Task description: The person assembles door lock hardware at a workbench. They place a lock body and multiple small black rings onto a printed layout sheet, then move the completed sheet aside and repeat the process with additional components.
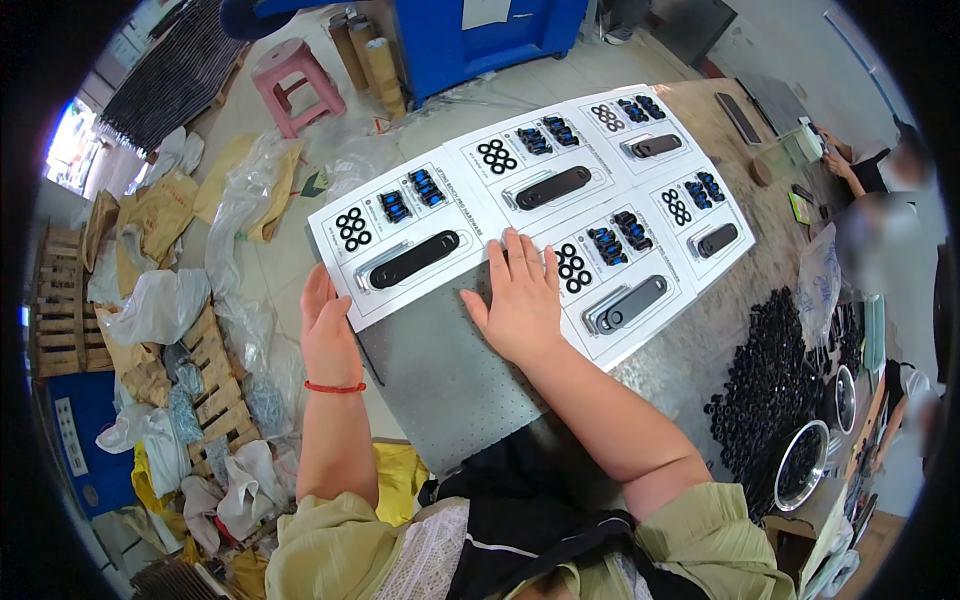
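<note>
Several white printed cards lie edge to edge across the table. Each carries a cluster of black rings, blue-and-black ribbed parts and a long dark bar under clear plastic. My left hand (330, 325) is closed on the near left edge of the leftmost card (372, 308), thumb on top and fingers at its side. That card bears black rings (353, 229), ribbed parts (410, 195) and a black bar (415, 260). My right hand (525, 300) rests flat, fingers spread, where this card meets the lower middle card (610, 350). Beneath both hands is a grey perforated surface (450, 380).
A heap of small black parts (765, 390) covers the table's right side, beside a metal bowl (779, 485) and a clear bag (818, 280). Co-workers sit along the right edge. A pink stool (290, 75), a blue cabinet (480, 45) and loose plastic sheeting (240, 220) stand beyond and left.
</note>
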Tool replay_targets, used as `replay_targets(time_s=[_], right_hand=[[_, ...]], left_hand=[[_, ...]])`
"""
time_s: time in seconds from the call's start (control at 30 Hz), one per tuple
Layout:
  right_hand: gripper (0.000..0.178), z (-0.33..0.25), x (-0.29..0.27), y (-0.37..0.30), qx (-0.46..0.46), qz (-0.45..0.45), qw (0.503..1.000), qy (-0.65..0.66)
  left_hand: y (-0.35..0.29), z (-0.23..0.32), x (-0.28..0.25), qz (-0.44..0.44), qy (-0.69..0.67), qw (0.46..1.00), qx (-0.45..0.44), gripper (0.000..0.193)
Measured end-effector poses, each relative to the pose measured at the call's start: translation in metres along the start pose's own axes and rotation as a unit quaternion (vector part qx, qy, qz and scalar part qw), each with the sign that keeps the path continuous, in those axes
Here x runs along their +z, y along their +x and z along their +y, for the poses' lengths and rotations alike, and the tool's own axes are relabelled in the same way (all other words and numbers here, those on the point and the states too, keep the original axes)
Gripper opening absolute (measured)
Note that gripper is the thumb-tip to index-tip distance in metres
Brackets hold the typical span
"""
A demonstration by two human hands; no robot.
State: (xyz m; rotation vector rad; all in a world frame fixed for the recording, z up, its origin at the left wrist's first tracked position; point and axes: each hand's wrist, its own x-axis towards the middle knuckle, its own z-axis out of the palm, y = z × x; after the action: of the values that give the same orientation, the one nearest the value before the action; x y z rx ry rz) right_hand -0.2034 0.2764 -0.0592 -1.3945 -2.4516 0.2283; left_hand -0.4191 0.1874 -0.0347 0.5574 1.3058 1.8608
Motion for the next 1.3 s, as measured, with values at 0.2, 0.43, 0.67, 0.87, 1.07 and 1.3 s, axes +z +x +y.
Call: replay_targets(time_s=[0.2, 0.43, 0.67, 0.87, 1.07, 1.3], right_hand=[[0.070, -0.002, 0.000, -0.002, 0.004, 0.034, 0.999, 0.025], [0.068, 0.014, -0.047, -0.049, -0.099, 0.082, 0.989, 0.077], [0.056, 0.085, -0.158, -0.247, 0.065, 0.137, 0.988, 0.042], [0.049, 0.105, -0.193, -0.469, 0.383, 0.276, 0.875, -0.103], [0.042, 0.117, -0.220, -0.742, 0.695, 0.321, 0.588, -0.261], [0.045, 0.112, -0.195, -0.945, 0.742, 0.475, 0.452, -0.141]], left_hand=[[0.008, -0.015, -0.011, 0.044, 0.055, 0.997, -0.002, 0.059], [0.008, -0.018, -0.007, -0.013, 0.220, 0.975, -0.005, 0.063], [0.025, -0.036, -0.015, -0.011, 0.604, 0.773, 0.192, 0.071], [-0.124, -0.010, 0.126, -0.275, 0.398, 0.828, 0.283, 0.069], [-0.364, -0.072, 0.251, -0.827, 0.201, 0.444, 0.282, 0.069], [-0.620, -0.150, 0.261, -0.937, 0.063, 0.093, 0.330, 0.088]])
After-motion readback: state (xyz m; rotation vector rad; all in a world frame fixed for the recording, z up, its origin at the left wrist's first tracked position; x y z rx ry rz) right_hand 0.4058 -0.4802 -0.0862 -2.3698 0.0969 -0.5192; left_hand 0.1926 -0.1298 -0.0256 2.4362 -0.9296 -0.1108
